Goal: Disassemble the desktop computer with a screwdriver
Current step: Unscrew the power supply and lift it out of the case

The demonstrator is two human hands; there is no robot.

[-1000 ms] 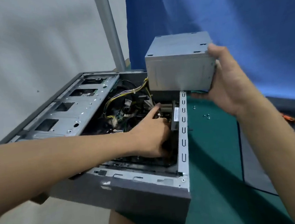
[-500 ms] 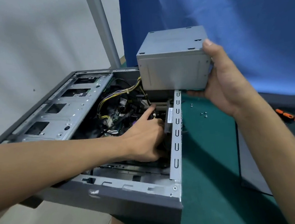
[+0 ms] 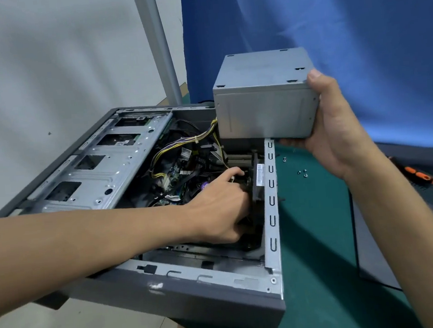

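The right hand (image 3: 338, 129) is raised at the far right corner of the open dark grey metal desktop computer case (image 3: 196, 299). It grips a plain grey sheet-metal power supply box (image 3: 265, 102) by its right end, thumb on the top edge and fingers curled under the bottom. The box is level and sits above the case's rear corner, with a bundle of yellow and black cables (image 3: 182, 147) running from its left side down into the case. The left forearm crosses the case's near-left edge, and the left hand (image 3: 222, 207) reaches down inside beside the case's right wall. Its index finger (image 3: 233, 173) stretches toward the far end and the other fingers curl down into the dark next to a black part; whether they grip anything cannot be told. Inside the case, left of that hand, lie the circuit board and loose connectors, and further left a silvery perforated drive-bay frame (image 3: 101, 171) covers the case's left half. The case rests on a green mat (image 3: 318, 233), its near-left corner hanging past the mat's edge. A few small silver screws (image 3: 302, 173) lie on the mat just right of the case. Well to the right of the case, apart from both hands, lies an orange and black screwdriver (image 3: 420, 175). Behind the case stand a grey metal pole (image 3: 158, 46) and a blue cloth backdrop (image 3: 341, 22).
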